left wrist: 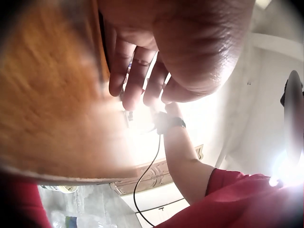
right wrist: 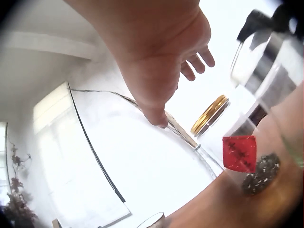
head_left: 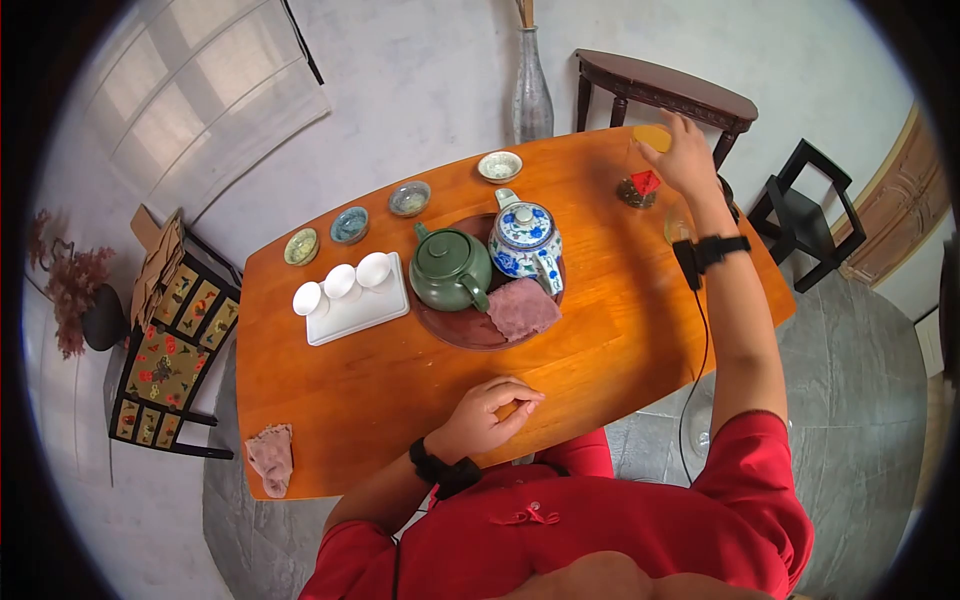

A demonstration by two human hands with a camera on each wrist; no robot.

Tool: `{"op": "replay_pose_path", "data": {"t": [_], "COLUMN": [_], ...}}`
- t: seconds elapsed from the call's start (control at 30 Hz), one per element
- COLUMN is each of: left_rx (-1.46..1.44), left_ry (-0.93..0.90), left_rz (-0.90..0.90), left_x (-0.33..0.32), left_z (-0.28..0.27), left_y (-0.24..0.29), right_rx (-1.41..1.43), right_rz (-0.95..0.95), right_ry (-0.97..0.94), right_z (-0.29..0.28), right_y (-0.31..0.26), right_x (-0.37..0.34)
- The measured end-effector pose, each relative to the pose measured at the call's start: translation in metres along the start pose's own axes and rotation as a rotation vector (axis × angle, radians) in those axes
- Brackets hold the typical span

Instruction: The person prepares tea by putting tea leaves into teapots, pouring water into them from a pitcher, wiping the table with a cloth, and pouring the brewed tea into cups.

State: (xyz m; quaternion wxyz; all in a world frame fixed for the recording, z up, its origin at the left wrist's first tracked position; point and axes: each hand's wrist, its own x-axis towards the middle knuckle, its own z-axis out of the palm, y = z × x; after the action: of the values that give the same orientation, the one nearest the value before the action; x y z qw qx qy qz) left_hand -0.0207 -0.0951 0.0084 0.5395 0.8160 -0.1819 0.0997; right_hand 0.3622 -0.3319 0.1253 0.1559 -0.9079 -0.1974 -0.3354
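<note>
My right hand [head_left: 688, 160] reaches over the far right of the table, fingers spread and holding nothing. Beside it stands a clear glass jar [right wrist: 240, 183] with a gold lid [right wrist: 209, 116], a red label [right wrist: 240, 154] and dark tea leaves at its bottom. The right wrist view shows a gap between the thumb and the lid. My left hand [head_left: 488, 412] rests at the table's near edge with loosely bent fingers and nothing in them. Nearest to it are a mauve cloth [head_left: 524, 310] and a green teapot [head_left: 450, 270] on a round brown tray [head_left: 465, 335].
A blue-and-white teapot [head_left: 525, 240] shares the round tray. Several small bowls, one white [head_left: 500, 167], line the far edge. Three white cups [head_left: 341, 279] sit on a white tray [head_left: 360, 318]. Clear glassware [head_left: 678, 230] stands near my right wrist, where a cable [head_left: 704, 340] hangs.
</note>
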Motion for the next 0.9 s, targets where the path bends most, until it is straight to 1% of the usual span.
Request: {"op": "replay_pose_path", "data": {"t": [0.07,0.1,0.17,0.23,0.3,0.33,0.4,0.43,0.5,0.53,0.57,0.6,0.63,0.7,0.77,0.83,0.87,0.9], "left_rx": [-0.004,-0.011,-0.016,-0.023,0.023,0.022,0.074,0.07,0.066,0.079,0.079,0.115,0.152,0.198,0.145,0.172,0.245,0.317], "left_ry": [0.018,0.031,0.06,0.085,0.155,0.158,0.22,0.223,0.303,0.349,0.353,0.399,0.446,0.465,0.544,0.567,0.581,0.594], "left_rz": [0.008,0.017,0.015,0.017,0.065,0.065,0.076,0.075,0.059,0.076,0.076,0.094,0.115,0.137,0.041,0.049,0.021,-0.007], "left_x": [-0.001,-0.001,-0.003,-0.005,-0.004,-0.003,-0.003,-0.002,0.0,0.003,0.005,0.008,0.011,0.012,0.013,0.02,0.026,0.035], "left_z": [-0.002,-0.004,-0.007,-0.01,-0.013,-0.015,-0.019,-0.019,-0.02,-0.021,-0.023,-0.026,-0.03,-0.041,-0.054,-0.069,-0.078,-0.087], "left_y": [0.001,0.002,0.001,0.002,0.003,0.003,0.004,0.004,0.005,0.005,0.007,0.009,0.011,0.01,0.012,0.008,0.007,0.006], "right_rx": [-0.158,-0.149,-0.193,-0.202,-0.168,-0.169,-0.047,-0.049,0.088,0.087,0.072,0.057,0.056,0.042,0.063,-0.032,-0.029,0.026], "right_rz": [0.047,0.037,0.207,0.17,0.154,0.151,0.052,0.049,-0.126,-0.13,-0.168,-0.205,-0.21,-0.151,-0.141,-0.198,-0.202,-0.283], "right_ry": [-0.078,-0.08,-0.453,-0.431,-0.331,-0.331,-0.208,-0.211,-0.12,-0.12,-0.203,-0.287,-0.286,-0.376,-0.35,-0.295,-0.295,-0.186], "right_z": [0.016,0.026,0.046,0.046,0.043,0.029,-0.008,-0.025,-0.055,-0.066,-0.075,-0.082,-0.084,-0.076,-0.072,-0.073,-0.072,-0.071], "right_y": [-0.02,-0.02,-0.013,-0.018,-0.022,-0.033,-0.053,-0.062,-0.077,-0.084,-0.09,-0.093,-0.094,-0.092,-0.089,-0.092,-0.098,-0.109], "right_x": [0.016,0.024,0.04,0.034,0.027,0.021,0.005,-0.008,-0.039,-0.054,-0.068,-0.079,-0.087,-0.099,-0.099,-0.098,-0.095,-0.091]}}
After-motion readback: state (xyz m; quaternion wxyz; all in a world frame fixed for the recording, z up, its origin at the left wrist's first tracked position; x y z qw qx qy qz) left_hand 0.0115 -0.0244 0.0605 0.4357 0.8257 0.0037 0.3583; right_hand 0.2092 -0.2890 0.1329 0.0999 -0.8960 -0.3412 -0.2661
